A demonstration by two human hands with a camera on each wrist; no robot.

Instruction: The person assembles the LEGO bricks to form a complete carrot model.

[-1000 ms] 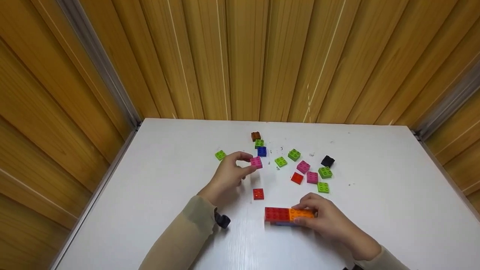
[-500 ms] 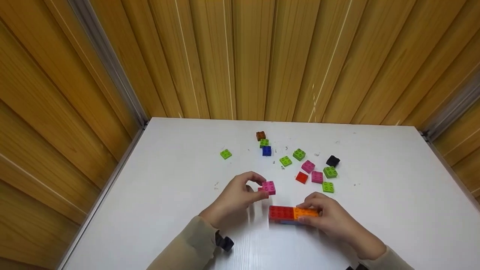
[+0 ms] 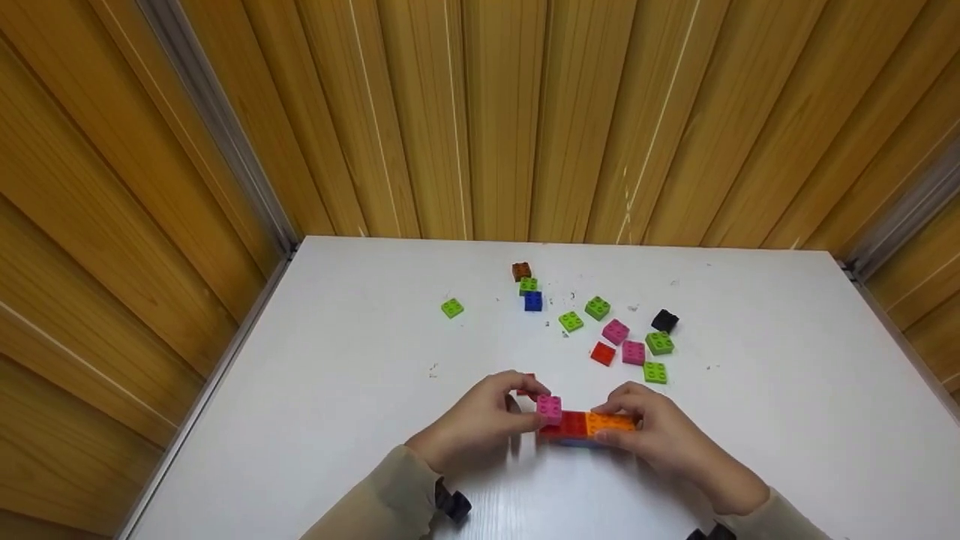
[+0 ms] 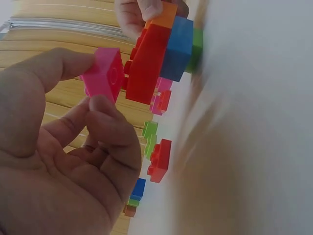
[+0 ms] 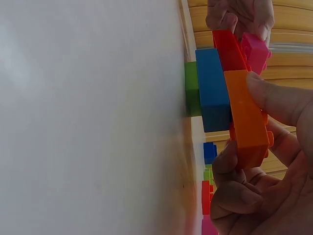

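Observation:
My left hand (image 3: 480, 416) pinches a pink brick (image 3: 549, 408) (image 4: 103, 73) between thumb and fingers, right at the left end of a stacked block (image 3: 586, 427) on the white table (image 3: 337, 390). The stack has red (image 4: 149, 63) and orange (image 5: 247, 120) bricks on top, a blue brick (image 5: 212, 88) under them and a green one (image 5: 191, 88) at the bottom. My right hand (image 3: 660, 439) grips the orange end of the stack. The pink brick (image 5: 254, 49) touches or nearly touches the red brick's top.
Loose bricks lie farther back on the table: green (image 3: 451, 307), brown (image 3: 521, 271), blue (image 3: 533, 301), pink (image 3: 634, 352), red (image 3: 602, 353) and black (image 3: 664, 321). A small red brick (image 3: 525, 381) lies partly hidden behind my left fingers. Wooden panel walls (image 3: 480, 112) enclose the table.
My left hand carried the pink brick from the back of the table toward me and right, down to the stack's left end. My right hand kept its grip on the stack.

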